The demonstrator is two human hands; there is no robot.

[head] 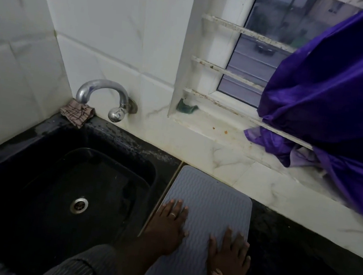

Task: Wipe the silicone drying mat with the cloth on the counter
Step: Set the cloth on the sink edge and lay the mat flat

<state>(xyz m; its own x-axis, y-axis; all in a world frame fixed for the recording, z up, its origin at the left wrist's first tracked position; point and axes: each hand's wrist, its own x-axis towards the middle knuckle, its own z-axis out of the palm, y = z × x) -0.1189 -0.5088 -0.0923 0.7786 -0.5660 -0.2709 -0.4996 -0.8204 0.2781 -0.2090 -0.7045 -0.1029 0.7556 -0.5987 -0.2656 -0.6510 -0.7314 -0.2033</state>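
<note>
head view: both hands, left (170, 224) and right (231, 251), flat and apart on grey mat (211, 201).

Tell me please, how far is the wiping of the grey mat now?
Done: the silicone mat lies flat on the dark counter beside the sink. In hand: the left hand and the right hand rest flat on it, fingers straight, holding no cloth. Left: the checked cloth lies at the sink's back corner under the tap, so fetching it and all the wiping remain.
</note>
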